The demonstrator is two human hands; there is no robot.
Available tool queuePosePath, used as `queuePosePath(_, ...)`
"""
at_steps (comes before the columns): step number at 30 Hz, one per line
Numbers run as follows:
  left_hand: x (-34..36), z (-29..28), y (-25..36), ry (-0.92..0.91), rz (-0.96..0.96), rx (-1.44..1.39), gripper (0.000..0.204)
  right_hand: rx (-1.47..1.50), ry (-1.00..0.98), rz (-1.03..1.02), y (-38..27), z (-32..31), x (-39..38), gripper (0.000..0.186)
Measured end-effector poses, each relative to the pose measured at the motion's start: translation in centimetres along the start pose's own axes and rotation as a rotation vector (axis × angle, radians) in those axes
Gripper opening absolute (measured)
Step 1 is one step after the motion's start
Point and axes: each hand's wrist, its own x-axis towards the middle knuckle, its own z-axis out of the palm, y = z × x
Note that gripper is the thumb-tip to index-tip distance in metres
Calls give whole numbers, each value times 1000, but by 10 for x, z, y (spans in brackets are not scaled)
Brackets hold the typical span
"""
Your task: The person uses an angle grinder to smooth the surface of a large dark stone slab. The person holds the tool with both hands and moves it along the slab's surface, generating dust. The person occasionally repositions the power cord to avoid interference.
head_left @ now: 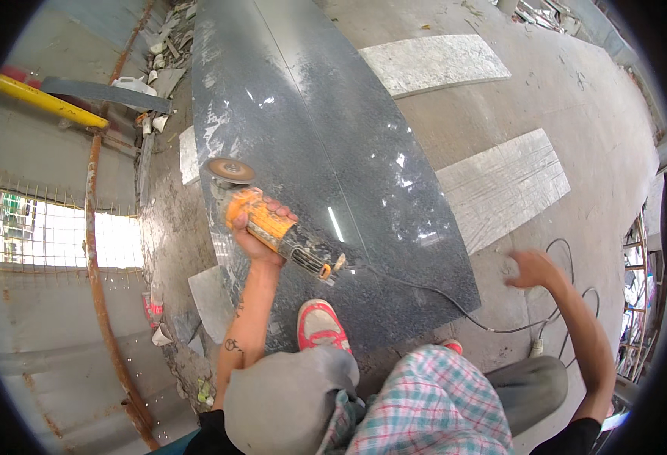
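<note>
yellow pipe (49, 102), pale stone strips (500, 186), rusty rail (94, 250), white jug (134, 84)

1 long dark grey polished stone slab (310, 152) | 2 pale rough stone strips (432, 64) — 1 orange angle grinder (273, 224) | 1 yellow pipe (49, 102)

R hand (532, 268) blurred; grinder (276, 227) hides L palm.

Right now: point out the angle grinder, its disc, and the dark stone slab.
angle grinder (273, 226), head view, on its orange body.
grinder disc (231, 170), head view, on the disc face.
dark stone slab (310, 129), head view, on its bare polished top.
</note>
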Motion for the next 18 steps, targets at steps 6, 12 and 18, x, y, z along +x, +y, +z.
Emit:
queuePosePath(6,4,-31,11,74,-46,34,49,851,136,-556,-270,-48,127,55)
queuePosePath(12,-4,-33,6,-2,-151,-3,48,615,-13,-397,-246,62,176,40)
queuePosePath(18,8,-43,6,22,-124,23,48,286,-539,-194,-46,133,81,28)
